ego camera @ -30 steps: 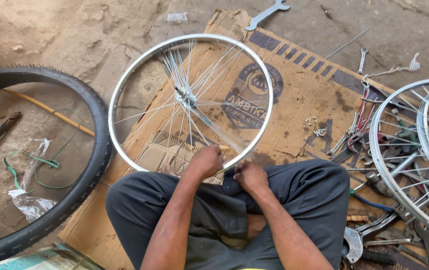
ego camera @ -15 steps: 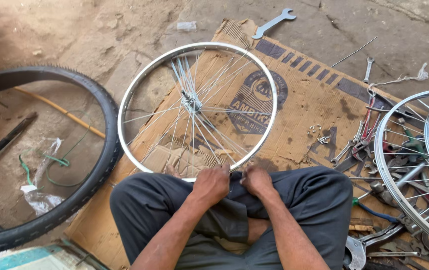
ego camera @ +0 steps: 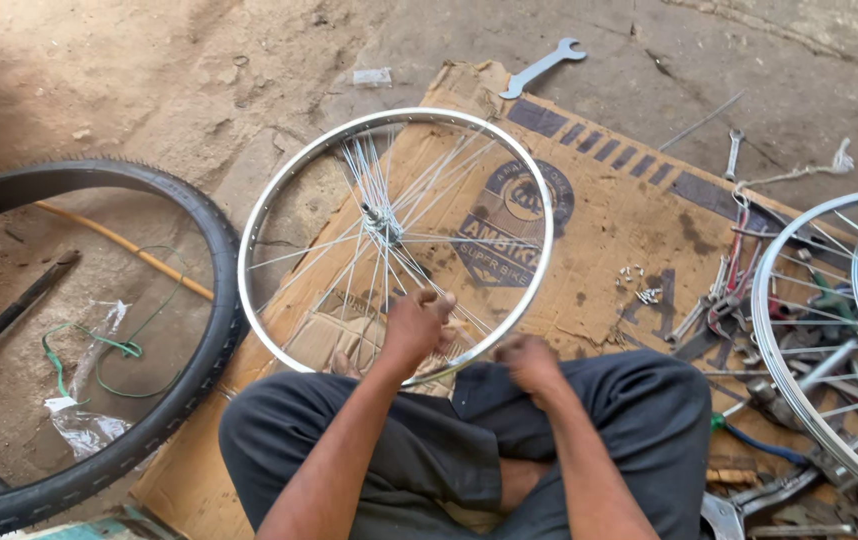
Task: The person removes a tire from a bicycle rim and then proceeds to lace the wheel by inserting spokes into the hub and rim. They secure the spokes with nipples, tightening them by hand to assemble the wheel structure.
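A silver bicycle wheel rim with loose spokes and a hub lies flat on a sheet of brown cardboard in front of my knees. My left hand is closed around spokes just inside the rim's near edge. My right hand rests in a fist beside the rim's near right edge, above my dark trousers; motion blur hides whether it holds anything.
A black tyre lies at the left. Other spoked wheels and a heap of hand tools fill the right. A wrench lies past the cardboard's far edge. Small spoke nipples sit on the cardboard.
My left hand has moved up from the rim's near edge onto the spokes inside it. My right hand has shifted slightly right, off the rim.
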